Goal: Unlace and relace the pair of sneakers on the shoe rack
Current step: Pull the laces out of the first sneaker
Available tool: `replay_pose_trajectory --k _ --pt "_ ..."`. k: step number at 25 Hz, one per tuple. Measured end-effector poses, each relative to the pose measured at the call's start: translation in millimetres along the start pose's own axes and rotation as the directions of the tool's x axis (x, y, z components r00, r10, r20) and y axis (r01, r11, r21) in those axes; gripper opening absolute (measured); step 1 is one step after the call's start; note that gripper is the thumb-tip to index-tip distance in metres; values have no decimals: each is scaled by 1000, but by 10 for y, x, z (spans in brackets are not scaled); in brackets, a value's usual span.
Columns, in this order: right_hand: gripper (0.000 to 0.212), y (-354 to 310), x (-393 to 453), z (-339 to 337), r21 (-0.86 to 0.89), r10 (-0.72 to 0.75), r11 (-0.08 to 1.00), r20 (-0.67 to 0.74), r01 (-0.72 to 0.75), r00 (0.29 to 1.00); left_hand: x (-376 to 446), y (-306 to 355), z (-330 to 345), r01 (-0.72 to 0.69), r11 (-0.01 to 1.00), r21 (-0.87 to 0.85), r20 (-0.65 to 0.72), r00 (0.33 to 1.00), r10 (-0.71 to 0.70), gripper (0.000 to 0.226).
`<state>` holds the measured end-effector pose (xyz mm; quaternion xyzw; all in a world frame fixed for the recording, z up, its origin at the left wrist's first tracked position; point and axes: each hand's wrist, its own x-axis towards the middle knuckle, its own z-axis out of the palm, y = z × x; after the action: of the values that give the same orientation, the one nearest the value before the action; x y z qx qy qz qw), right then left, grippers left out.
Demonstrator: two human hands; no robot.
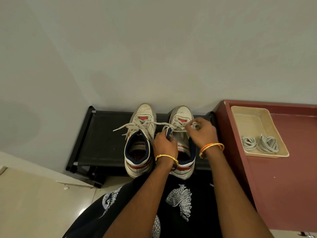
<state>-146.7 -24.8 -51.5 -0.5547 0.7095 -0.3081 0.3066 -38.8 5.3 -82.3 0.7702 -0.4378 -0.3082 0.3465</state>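
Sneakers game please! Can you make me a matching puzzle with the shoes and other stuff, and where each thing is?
Things:
1. sneakers
2. spare laces
3. tray
4. right hand

Places:
a. on the maroon cabinet
b. on the black shoe rack
c. pinching a lace over the right sneaker
d. coiled inside the tray

Pairs: 1-b, 2-d, 3-a, 4-c

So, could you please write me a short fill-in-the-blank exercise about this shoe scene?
1. Both sneakers stand on the black ____.
2. The right hand pinches a ____ over the right sneaker.
3. Two spare lace bundles lie in the beige ____.
4. The left hand grips the right sneaker's ____.

Missing words: shoe rack; lace; tray; tongue
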Motion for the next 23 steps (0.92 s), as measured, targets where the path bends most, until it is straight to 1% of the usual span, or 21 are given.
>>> replay_pose_trajectory --k 1,2,3,4,6,8,10,11,12,14,15,16,17,18,19,20,21,22,23 --pt "18 -19 -30 156 -227 -91 969 52 101 994 11 1 4 5 1000 -3 0 1000 -5 20" --pt "25 -64 -64 276 -395 -127 906 92 153 988 19 -5 2 9 1000 -12 0 1000 -9 21" --pt "28 -87 -63 364 -491 -128 856 107 164 986 26 -15 3 7 1000 -27 2 1000 -7 22" --pt "29 -108 -67 404 -540 -110 828 107 150 988 27 -24 3 -1 999 -36 8 1000 1 23" --pt "27 -102 -46 418 -546 -76 830 101 119 992 24 -28 -1 -16 999 -34 19 1000 17 24" --pt "22 -58 -65 394 -430 -86 897 68 107 994 20 -29 -6 -25 999 -35 15 1000 26 25" --pt "11 -48 -111 287 -180 -90 980 -5 88 996 19 -19 0 -30 999 -38 12 999 30 27" --pt "6 -36 -115 202 -28 -74 997 -49 73 996 20 -17 8 -26 999 -35 11 1000 26 27" --pt "3 -23 -108 95 113 -51 992 -83 60 995 20 -18 14 -19 999 -29 10 1000 19 25" --pt "12 5 -104 -140 355 21 934 -134 28 991 15 -25 19 -5 1000 -17 7 1000 5 23" --pt "17 30 -107 -249 506 80 863 -158 11 984 13 -28 21 -1 1000 -16 3 1000 1 22" --pt "21 56 -116 -344 673 154 739 -157 -8 975 14 -29 20 1 1000 -16 -1 1000 -1 21" --pt "23 78 -121 -416 828 217 560 -107 -33 970 15 -28 22 4 1000 -14 -3 1000 -4 20" --pt "23 99 -113 -461 920 259 386 -34 -71 965 14 -25 19 5 1000 -6 -2 1000 -5 20" --pt "23 110 -106 -476 956 280 273 28 -108 959 11 -18 16 6 1000 3 -1 1000 -6 20" --pt "22 103 -102 -463 962 301 227 77 -150 951 6 -9 8 7 1000 9 -1 1000 -7 21" --pt "20 88 -95 -422 957 324 231 96 -177 941 4 -2 6 9 1000 7 -3 1000 -9 22" --pt "17 42 -91 -370 935 342 301 75 -184 937 3 4 2 9 1000 4 -5 1000 -9 22" --pt "14 -2 -93 -291 863 334 474 6 -174 942 3 6 0 8 1000 2 -6 1000 -8 23"
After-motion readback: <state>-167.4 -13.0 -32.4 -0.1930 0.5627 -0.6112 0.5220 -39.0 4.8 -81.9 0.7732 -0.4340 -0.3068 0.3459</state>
